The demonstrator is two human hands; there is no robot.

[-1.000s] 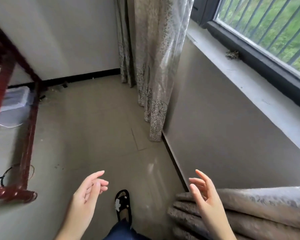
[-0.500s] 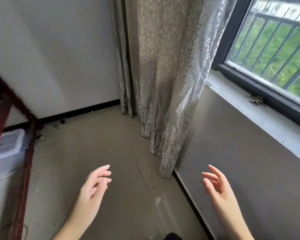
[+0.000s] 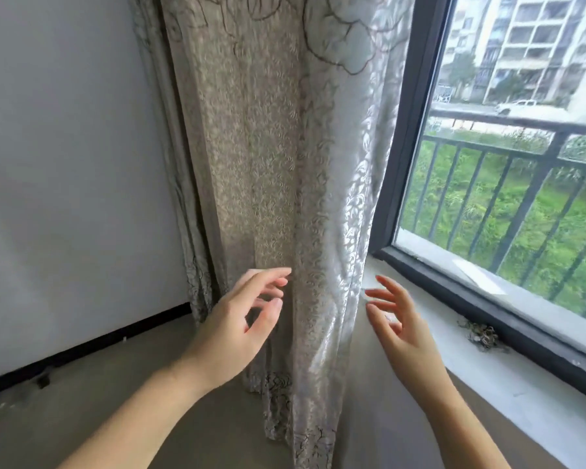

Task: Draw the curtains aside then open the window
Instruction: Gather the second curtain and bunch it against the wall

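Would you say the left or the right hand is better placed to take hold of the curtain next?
Left, probably. The left hand is open right in front of the curtain folds, fingertips nearly on the cloth. The right hand is open beside its window-side edge.

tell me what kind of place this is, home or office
Most likely a room in a home, perhaps a flat. A patterned floor-length curtain hangs beside a dark-framed window with a railing outside, facing apartment blocks.
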